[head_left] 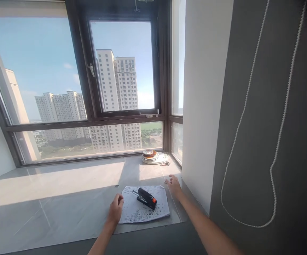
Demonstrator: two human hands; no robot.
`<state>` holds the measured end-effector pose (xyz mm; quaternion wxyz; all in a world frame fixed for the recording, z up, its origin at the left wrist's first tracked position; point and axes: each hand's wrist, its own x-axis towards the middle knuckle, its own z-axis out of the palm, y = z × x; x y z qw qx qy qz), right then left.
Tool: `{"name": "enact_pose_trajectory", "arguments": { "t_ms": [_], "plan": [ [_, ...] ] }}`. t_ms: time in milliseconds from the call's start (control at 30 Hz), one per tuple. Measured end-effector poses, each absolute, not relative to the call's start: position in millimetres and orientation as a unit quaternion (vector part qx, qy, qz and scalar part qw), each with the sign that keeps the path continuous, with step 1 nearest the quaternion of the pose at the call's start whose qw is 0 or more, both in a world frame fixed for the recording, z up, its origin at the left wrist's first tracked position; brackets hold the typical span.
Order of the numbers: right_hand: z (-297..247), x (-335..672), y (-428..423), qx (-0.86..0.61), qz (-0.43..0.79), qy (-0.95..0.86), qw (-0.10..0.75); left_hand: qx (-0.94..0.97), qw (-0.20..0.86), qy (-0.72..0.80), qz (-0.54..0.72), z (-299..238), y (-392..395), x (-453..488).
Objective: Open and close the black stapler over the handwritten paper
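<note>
A black stapler (148,200) with an orange-red spot lies on a stack of handwritten paper sheets (132,214) on the window sill. Its top is swung open, and metal parts show at its far left end. My left hand (115,209) is beside the left edge of the paper, fingers curled together; what they hold, if anything, is hidden. My right hand (174,186) reaches over the sill past the paper's right corner, with thumb and fingers apart. Two small dark strips, perhaps staples (116,186), lie on the sill beyond the paper's left corner.
A stack of plates (150,158) stands in the far corner of the grey stone sill (71,209), with a beaded string (165,163) beside it. Dark-framed windows (127,117) rise behind. A white wall (203,106) and a hanging bead chain (245,106) are on the right.
</note>
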<state>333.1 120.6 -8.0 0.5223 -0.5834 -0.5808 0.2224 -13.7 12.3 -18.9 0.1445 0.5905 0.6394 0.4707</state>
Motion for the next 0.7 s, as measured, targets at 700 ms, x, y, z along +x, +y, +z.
{"name": "enact_pose_trajectory", "arguments": {
  "t_ms": [700],
  "plan": [
    [-5,275,29,-0.414,0.191,-0.792,0.406,0.574,0.162,0.639,0.486,-17,8,-11]
  ]
}}
